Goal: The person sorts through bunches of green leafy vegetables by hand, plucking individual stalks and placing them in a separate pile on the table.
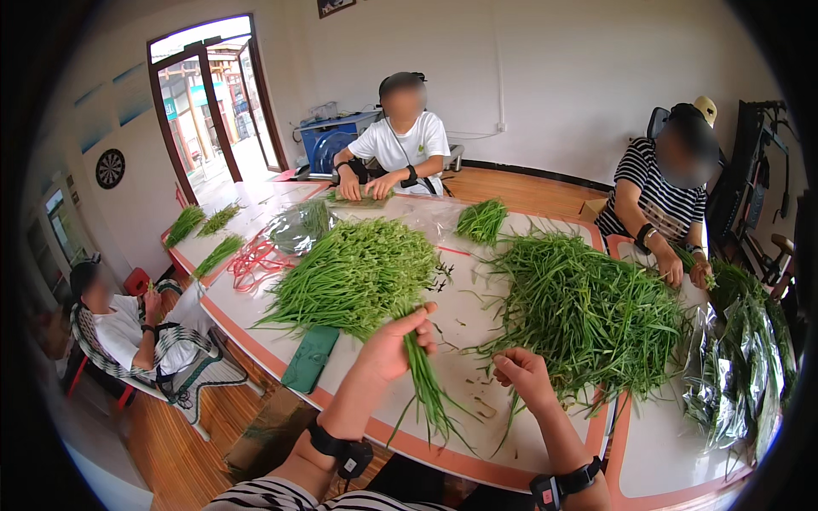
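Note:
My left hand (392, 342) is closed around a small bunch of green chives (426, 383), its long leaves hanging toward the table's near edge. To the right, my right hand (527, 375) has its fingers curled in a pinch. What it holds, if anything, is too small to make out. Beyond my left hand lies a broad heap of chives with pale budded tips (366, 264). A larger, looser heap of dark green chives (588, 311) spreads just past my right hand. Scraps of leaf are scattered on the white tabletop (464, 345) between the two heaps.
A green flat case (312, 359) lies at the near left edge. Red ties (258, 264) and clear plastic bags (298, 228) sit beyond it. Bagged greens (737, 375) occupy the right end. Three other people sit around, two handling greens at the table, one on a chair at left.

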